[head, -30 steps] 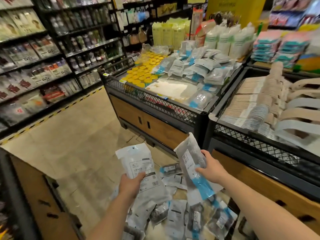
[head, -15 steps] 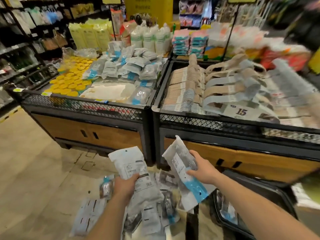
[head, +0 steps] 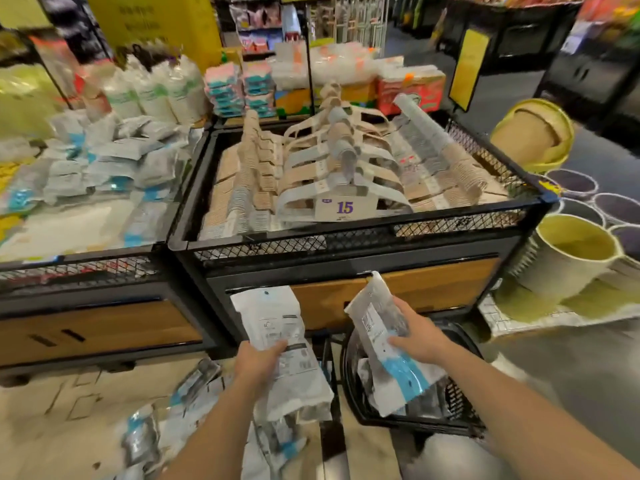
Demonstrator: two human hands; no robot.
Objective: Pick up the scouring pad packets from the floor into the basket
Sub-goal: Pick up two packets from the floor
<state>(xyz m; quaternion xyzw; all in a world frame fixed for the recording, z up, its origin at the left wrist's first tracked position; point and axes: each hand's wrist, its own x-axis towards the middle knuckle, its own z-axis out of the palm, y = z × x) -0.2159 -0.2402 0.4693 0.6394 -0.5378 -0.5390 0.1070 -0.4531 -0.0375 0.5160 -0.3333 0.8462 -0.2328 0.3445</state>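
Head view: left hand (head: 257,364) gripped a white scouring pad packet (head: 270,317); right hand (head: 415,344) gripped a blue-marked packet (head: 403,375) over the basket (head: 457,403); more packets (head: 138,439) littered the floor (head: 62,427).

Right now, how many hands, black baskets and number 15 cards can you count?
Hands: 2, the left hand gripping a white scouring pad packet, the right hand a blue-and-white scouring pad packet.
Black basket: 1.
Price card marked 15: 1.
Total: 4.
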